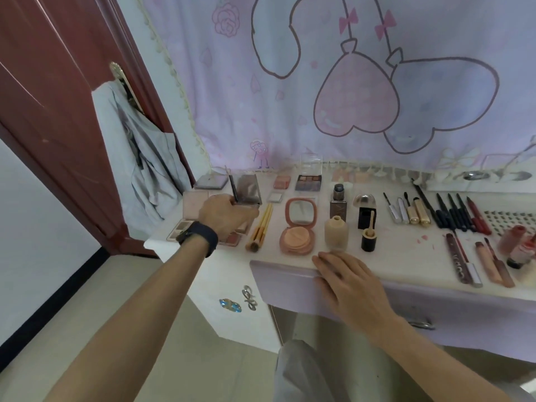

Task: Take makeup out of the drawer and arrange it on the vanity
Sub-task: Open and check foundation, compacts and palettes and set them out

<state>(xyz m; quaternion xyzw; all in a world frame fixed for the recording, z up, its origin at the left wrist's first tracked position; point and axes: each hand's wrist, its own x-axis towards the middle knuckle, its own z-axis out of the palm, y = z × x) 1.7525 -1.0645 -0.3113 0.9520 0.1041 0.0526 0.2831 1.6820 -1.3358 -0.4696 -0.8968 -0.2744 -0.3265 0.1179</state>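
Black applicator (233, 189), pinched upright in your left hand (226, 217) near the left edge of the vanity (406, 250), needed laying flat; your right hand (351, 285) lay straight-fingered on the drawer (278, 282).

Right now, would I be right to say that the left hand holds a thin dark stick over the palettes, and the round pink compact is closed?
Not quite: the head view shows the round pink compact open, its mirrored lid tipped back. The left hand does hold a thin dark stick over the palettes.
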